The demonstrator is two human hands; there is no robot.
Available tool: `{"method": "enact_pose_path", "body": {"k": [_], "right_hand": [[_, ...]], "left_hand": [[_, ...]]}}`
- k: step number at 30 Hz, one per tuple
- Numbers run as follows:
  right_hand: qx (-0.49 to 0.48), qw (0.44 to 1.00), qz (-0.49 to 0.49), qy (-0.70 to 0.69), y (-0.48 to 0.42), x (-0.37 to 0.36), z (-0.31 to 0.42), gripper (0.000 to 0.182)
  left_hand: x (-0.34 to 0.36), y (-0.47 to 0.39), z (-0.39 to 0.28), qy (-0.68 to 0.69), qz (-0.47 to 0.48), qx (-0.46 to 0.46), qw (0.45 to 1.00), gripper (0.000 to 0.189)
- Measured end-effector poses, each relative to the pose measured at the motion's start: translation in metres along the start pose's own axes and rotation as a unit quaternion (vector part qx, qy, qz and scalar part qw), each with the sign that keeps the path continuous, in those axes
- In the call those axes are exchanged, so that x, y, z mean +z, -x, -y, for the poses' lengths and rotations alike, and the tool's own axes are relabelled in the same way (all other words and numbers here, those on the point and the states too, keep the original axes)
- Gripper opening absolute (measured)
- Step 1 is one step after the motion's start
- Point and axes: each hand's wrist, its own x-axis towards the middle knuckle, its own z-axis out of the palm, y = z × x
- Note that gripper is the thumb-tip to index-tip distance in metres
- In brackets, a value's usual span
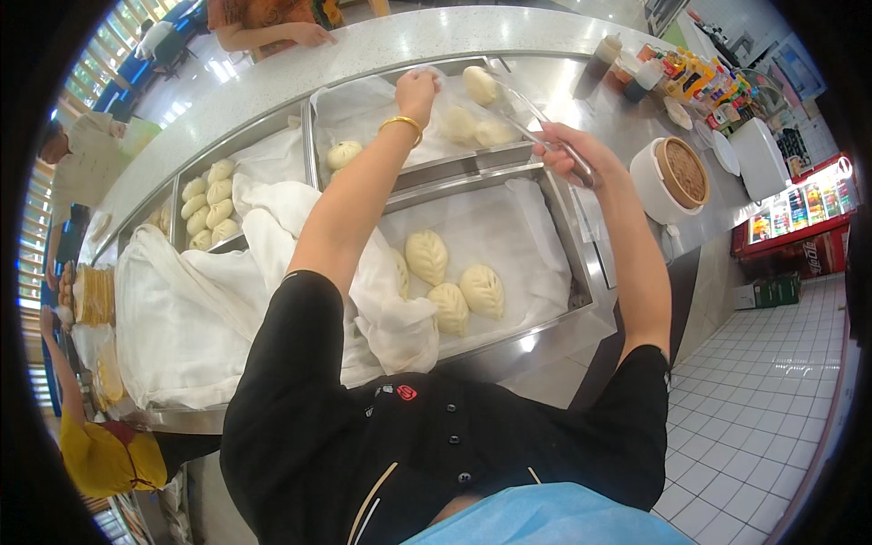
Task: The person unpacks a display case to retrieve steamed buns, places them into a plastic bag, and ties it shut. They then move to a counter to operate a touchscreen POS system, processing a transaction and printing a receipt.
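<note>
My left hand (417,92), with a gold bangle at its wrist, pinches the top of a thin clear plastic bag (446,102). Pale steamed buns (458,125) show through the bag's film over the back tray. My right hand (572,151) grips a pair of metal tongs (528,102). Their tips reach to a round bun (481,85) at the back of the tray; whether they clamp it I cannot tell. Another pleated bun (343,154) lies left of the bag, partly behind my forearm. Nearer me, leaf-pleated buns (427,257) rest on white cloth in the front tray (579,272).
White cloths (197,327) cover trays at left, beside rows of buns (219,192). Sauce bottles (599,61) and a steamer basket (683,172) stand at right. Across the pale counter (409,37) a person's hand (310,34) rests. Another person in yellow (112,456) is at left.
</note>
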Motion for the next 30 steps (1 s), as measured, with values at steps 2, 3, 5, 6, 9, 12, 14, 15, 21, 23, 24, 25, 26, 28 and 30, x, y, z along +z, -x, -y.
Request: {"method": "enact_pose_path", "body": {"k": [2, 3, 5, 6, 9, 12, 14, 15, 21, 23, 24, 25, 26, 28, 30], "right_hand": [[0.036, 0.999, -0.007, -0.013, -0.015, 0.001, 0.012, 0.031], [0.055, 0.998, -0.009, -0.019, -0.023, 0.002, 0.018, 0.031], [0.063, 0.997, -0.027, 0.031, -0.028, 0.002, 0.02, 0.032], [0.047, 0.993, -0.039, 0.105, -0.024, 0.011, 0.022, 0.033], [-0.013, 0.932, -0.068, 0.357, -0.03, 0.015, 0.016, 0.036], [-0.021, 0.893, -0.111, 0.436, -0.05, 0.004, 0.0, 0.04], [-0.038, 0.891, -0.109, 0.439, -0.047, 0.013, -0.004, 0.043], [-0.046, 0.889, -0.107, 0.442, -0.044, 0.016, -0.006, 0.044], [-0.285, 0.701, -0.202, 0.622, 0.065, 0.015, -0.04, 0.046], [-0.098, 0.784, -0.169, 0.589, 0.136, 0.045, -0.051, 0.045], [-0.04, 0.796, -0.15, 0.586, 0.146, 0.051, -0.064, 0.045], [0.021, 0.804, -0.139, 0.577, 0.154, 0.053, -0.077, 0.045], [-0.047, 0.741, -0.153, 0.652, 0.148, 0.036, -0.108, 0.046], [-0.093, 0.653, -0.184, 0.729, 0.131, 0.009, -0.166, 0.051], [-0.065, 0.616, -0.218, 0.754, 0.113, 0.01, -0.185, 0.061]], "left_hand": [[-0.003, 0.006, -0.015, 0.052, 0.082, -0.035, 0.995, 0.017], [-0.006, 0.008, -0.022, 0.078, 0.122, -0.051, 0.988, 0.017], [-0.004, 0.014, -0.033, 0.091, 0.154, -0.087, 0.98, 0.024], [-0.003, 0.013, -0.035, 0.117, 0.149, -0.092, 0.978, 0.029], [-0.01, 0.008, -0.032, 0.126, 0.176, -0.083, 0.973, 0.048], [-0.005, 0.017, -0.034, 0.092, 0.236, -0.043, 0.966, 0.051], [0.003, 0.03, -0.044, 0.098, 0.3, -0.048, 0.948, 0.054], [0.002, 0.03, -0.044, 0.109, 0.286, -0.05, 0.951, 0.055], [-0.008, 0.005, -0.037, 0.162, 0.197, -0.104, 0.961, 0.017], [-0.019, -0.008, -0.026, 0.156, 0.235, -0.11, 0.953, 0.022], [-0.03, -0.012, -0.021, 0.155, 0.244, -0.112, 0.951, 0.026], [-0.031, -0.009, -0.023, 0.158, 0.232, -0.115, 0.953, 0.023], [-0.026, -0.002, -0.029, 0.16, 0.229, -0.121, 0.953, 0.02], [-0.018, 0.01, -0.033, 0.148, 0.25, -0.124, 0.949, 0.02], [-0.019, 0.015, -0.042, 0.12, 0.288, -0.106, 0.944, 0.029]]}}
